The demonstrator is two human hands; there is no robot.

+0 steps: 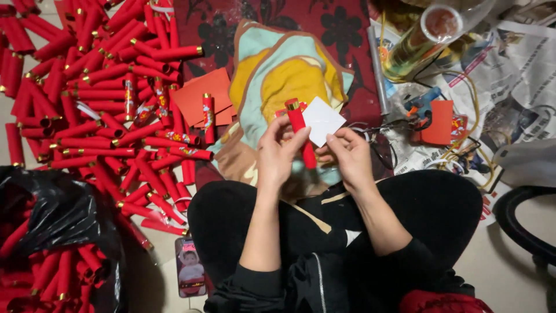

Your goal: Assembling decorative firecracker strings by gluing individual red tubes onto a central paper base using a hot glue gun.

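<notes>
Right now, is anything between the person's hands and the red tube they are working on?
No. The left hand and the right hand both grip the red tube directly; the fingers touch it. The white paper square lies behind the tube's top, against it.

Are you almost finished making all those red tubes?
Lots look done: a big heap of red tubes covers the floor, and more fill the black bag. Right now the left hand holds one red tube upright while the right hand holds a white square of paper against it. A few flat red papers lie unused nearby, so some seem left.
</notes>
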